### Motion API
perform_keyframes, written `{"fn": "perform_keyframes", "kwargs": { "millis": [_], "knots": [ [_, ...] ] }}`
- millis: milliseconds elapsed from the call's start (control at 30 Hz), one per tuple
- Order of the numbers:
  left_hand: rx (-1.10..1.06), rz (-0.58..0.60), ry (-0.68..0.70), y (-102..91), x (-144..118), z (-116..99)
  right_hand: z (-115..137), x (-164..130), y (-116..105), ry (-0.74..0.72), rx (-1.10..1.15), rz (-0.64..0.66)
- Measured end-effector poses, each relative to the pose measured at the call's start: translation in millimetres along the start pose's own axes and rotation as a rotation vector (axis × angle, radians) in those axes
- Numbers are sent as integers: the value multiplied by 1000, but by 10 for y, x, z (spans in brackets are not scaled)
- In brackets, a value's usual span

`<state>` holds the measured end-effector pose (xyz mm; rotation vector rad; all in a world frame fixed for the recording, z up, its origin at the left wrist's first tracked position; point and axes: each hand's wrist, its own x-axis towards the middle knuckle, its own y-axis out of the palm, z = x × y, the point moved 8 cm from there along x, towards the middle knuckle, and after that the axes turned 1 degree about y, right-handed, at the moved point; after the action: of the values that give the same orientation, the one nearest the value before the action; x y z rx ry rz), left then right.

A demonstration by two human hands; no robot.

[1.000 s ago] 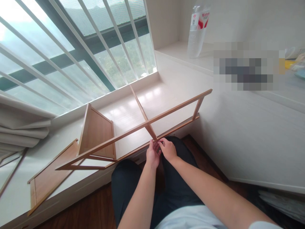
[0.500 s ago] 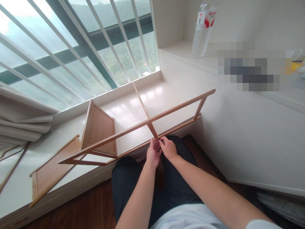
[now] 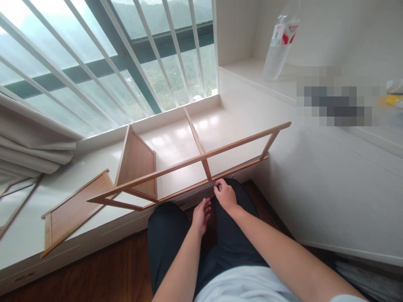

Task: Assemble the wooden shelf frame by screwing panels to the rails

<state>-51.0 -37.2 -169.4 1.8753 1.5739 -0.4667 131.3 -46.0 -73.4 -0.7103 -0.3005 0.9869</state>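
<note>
- On the white window sill [image 3: 195,138] right ahead of the person's knees lies a thin wooden shelf frame [image 3: 201,159]: two long rails, short end pieces and a cross slat that runs back toward the window.
- Its near rail lies along the sill's front edge, and the right hand [image 3: 225,195] pinches something small right at that rail, just beside the foot of the cross slat; what the fingertips are closed on is too small to make out.
- Below it, the left hand [image 3: 201,212] hangs loose over the lap, fingers relaxed and a little apart, touching nothing of the frame.
- By the look of it the frame is light and stiff along each rail, yet such slim strips would likely twist or rack at the joints if lifted by one corner.
- A safer hold seems to be on a long rail near the cross slat, or one hand on each long rail, so that the joints carry little strain.
- Left of the frame an upright wooden panel [image 3: 137,163] stands on the sill, and a second flat panel [image 3: 75,209] lies farther left, partly over the edge.
- Farther off, a clear plastic bottle [image 3: 278,50] stands on the raised ledge at upper right; its red and white label has writing, too blurred to read.
- Curtain folds [image 3: 28,147] hang at the left, and a pixelated patch covers part of the right side.
</note>
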Motion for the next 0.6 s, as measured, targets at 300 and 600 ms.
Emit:
{"fn": "perform_keyframes", "kwargs": {
  "millis": [300,600],
  "knots": [
    [-39,188,238,299,-175,-175,34,-226,77,-51,-163,144],
    [-17,196,321,303,-249,-135,11,-567,273,-58,-239,300]
  ]
}}
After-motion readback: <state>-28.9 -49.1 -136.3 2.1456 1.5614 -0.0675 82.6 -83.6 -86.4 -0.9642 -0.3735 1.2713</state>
